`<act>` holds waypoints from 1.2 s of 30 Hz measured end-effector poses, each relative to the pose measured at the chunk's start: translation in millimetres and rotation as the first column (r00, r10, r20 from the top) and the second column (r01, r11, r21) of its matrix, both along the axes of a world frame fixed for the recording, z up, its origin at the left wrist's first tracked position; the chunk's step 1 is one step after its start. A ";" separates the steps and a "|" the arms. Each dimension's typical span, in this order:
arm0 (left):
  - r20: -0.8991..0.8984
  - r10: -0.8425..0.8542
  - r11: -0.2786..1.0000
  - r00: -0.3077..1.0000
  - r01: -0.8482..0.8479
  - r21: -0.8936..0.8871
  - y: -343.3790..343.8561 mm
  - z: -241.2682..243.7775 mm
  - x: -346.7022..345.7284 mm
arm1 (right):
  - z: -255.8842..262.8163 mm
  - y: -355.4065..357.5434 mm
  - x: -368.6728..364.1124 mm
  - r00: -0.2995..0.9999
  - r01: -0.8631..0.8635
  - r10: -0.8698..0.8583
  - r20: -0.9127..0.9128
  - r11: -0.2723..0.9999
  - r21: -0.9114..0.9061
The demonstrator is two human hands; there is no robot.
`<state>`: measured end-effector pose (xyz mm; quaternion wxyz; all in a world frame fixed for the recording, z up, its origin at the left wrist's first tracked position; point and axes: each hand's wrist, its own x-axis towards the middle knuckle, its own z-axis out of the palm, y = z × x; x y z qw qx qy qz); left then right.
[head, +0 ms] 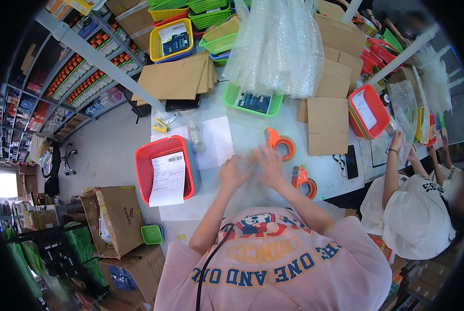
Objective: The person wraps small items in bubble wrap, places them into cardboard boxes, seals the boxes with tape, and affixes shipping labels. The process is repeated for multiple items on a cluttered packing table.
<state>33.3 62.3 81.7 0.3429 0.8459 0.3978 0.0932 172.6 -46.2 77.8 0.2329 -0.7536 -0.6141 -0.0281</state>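
Note:
Close together over the front of the white table, my left hand (234, 173) and my right hand (271, 169) are on either side of a blurred, clear, film-like item (248, 165). Motion blur hides whether the fingers grip it. Just beyond my right hand lies an orange tape dispenser (271, 137) with a roll of tape. A second orange tape dispenser (302, 177) is to the right of that forearm. Left of my hands, a red basket (139, 173) tops a stack and holds a printed sheet (168, 179). A small bubble-wrapped item (196, 136) rests by white paper (221, 142).
Bubble wrap (274, 46) hangs over the table's back, above a green basket (229, 102). Flat cardboard pieces (170, 79) lie back left; a folded carton (327, 126) stands right. A phone (351, 161) lies near a co-worker (414, 217). A white pole (111, 66) rises from the left edge.

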 end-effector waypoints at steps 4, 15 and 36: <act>0.456 0.095 0.990 0.885 -0.036 -0.137 -8.2 29.5 -0.7 | -13.3 6.8 -18.8 0.781 -0.015 0.012 -0.625 1.000 0.001; 0.693 0.166 0.984 0.702 -0.159 -0.075 -37.7 -11.3 -13.7 | 9.1 -13.0 -28.3 0.720 0.019 0.122 -0.683 0.981 0.196; 0.659 0.035 0.999 0.751 -0.042 -0.005 -36.5 -7.6 -0.4 | -26.6 -5.5 61.3 0.936 0.325 -0.337 -0.104 0.938 -0.122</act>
